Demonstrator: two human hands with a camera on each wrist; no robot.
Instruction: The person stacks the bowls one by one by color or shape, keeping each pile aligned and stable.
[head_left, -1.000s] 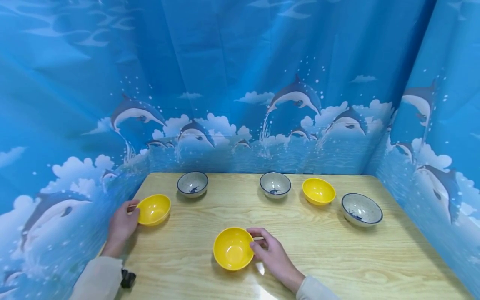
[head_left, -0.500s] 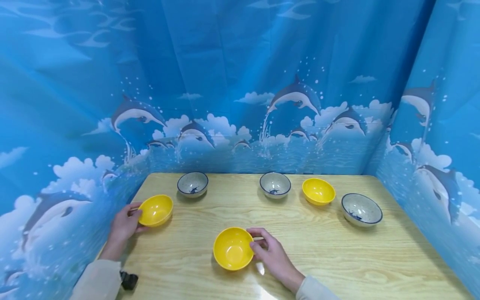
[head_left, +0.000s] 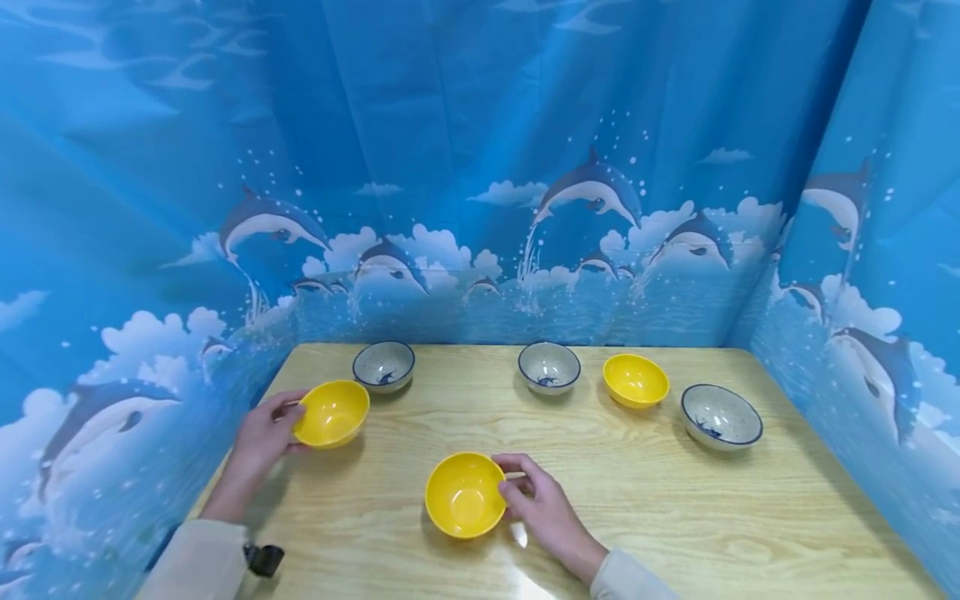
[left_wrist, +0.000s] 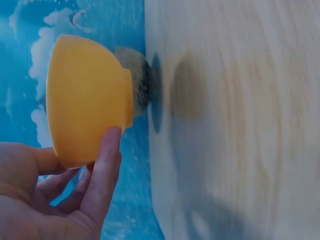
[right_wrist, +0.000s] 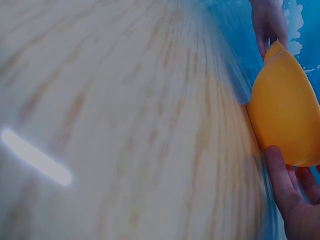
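My left hand (head_left: 264,437) pinches the near-left side of a yellow bowl (head_left: 332,414). In the left wrist view that yellow bowl (left_wrist: 87,95) is held off the tabletop, its shadow falling on the wood. The thumb is at the rim and the fingers reach along its side toward the base. At the front middle, my right hand (head_left: 547,512) grips the right side of a second yellow bowl (head_left: 465,496), which appears to rest on the table. The right wrist view shows this bowl (right_wrist: 285,110) from the side, with fingertips against its wall.
Along the back of the wooden table (head_left: 600,475) stand a grey blue-rimmed bowl (head_left: 384,367), another grey bowl (head_left: 549,368) and a third yellow bowl (head_left: 636,381). A larger grey bowl (head_left: 722,417) sits at the right. A dolphin-print curtain (head_left: 465,167) encloses the back and sides.
My left hand has lifted its yellow bowl a little and carried it to the right, nearer the left grey bowl. The right hand and its bowl have stayed in place.
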